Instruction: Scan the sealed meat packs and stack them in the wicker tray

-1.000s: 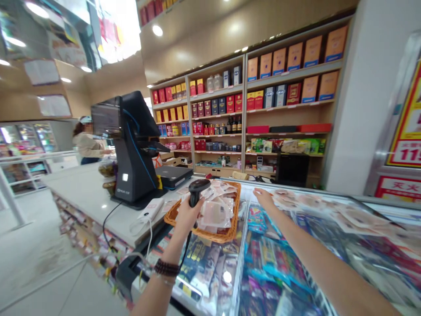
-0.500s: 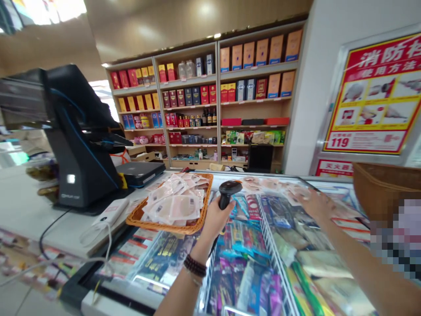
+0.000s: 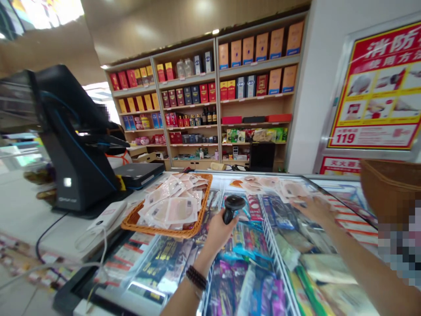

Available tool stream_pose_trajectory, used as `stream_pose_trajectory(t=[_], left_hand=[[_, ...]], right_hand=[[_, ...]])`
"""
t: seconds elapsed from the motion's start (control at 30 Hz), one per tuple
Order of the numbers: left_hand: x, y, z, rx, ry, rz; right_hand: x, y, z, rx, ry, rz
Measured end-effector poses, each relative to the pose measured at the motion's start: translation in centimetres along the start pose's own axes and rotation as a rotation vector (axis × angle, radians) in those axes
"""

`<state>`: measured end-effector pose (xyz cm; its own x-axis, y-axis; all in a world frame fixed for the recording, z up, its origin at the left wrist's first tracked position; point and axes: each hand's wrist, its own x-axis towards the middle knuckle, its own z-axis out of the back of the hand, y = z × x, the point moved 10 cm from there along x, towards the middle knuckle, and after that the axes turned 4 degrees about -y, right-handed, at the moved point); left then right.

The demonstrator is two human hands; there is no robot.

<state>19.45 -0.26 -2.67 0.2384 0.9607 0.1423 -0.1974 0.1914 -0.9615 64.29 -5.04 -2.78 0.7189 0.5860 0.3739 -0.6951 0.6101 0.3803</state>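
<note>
Barcode scanner (image 3: 233, 205) sits clenched in your left hand (image 3: 220, 232), fingers wrapped around its handle. Wicker basket (image 3: 158, 231) lies just left of that grip. Your right hand (image 3: 314, 210) spreads open over sealed packets (image 3: 289, 189) on freezer glass (image 3: 355, 206).

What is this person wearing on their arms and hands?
The left hand and right hand are ungloved, and no sleeves are in view. A dark beaded bracelet is worn just above the left hand; no bracelet shows above the right hand.

Before you, a wicker basket (image 3: 158, 230) of sealed packets (image 3: 174, 206) sits between the till (image 3: 75, 149) on your left and the display freezer (image 3: 259, 245), with shelves (image 3: 217, 101) behind.
</note>
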Motion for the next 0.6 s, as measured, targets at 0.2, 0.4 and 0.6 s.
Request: stream_pose_trajectory(t=[0.2,0.4,0.6], left_hand=[[-0.3,-0.3,-0.6,0.053,0.019,-0.026],[-0.5,-0.1,-0.6,0.048,0.026,-0.022],[-0.6,-0.1,-0.5,0.01,0.02,-0.013]], right_hand=[[-4.0,4.9,-1.5,-0.02,0.191,0.091],[-9.1,8.7,-1.5,-0.034,0.145,0.284],[-8.9,8.0,-0.6,0.213,0.071,0.16]])
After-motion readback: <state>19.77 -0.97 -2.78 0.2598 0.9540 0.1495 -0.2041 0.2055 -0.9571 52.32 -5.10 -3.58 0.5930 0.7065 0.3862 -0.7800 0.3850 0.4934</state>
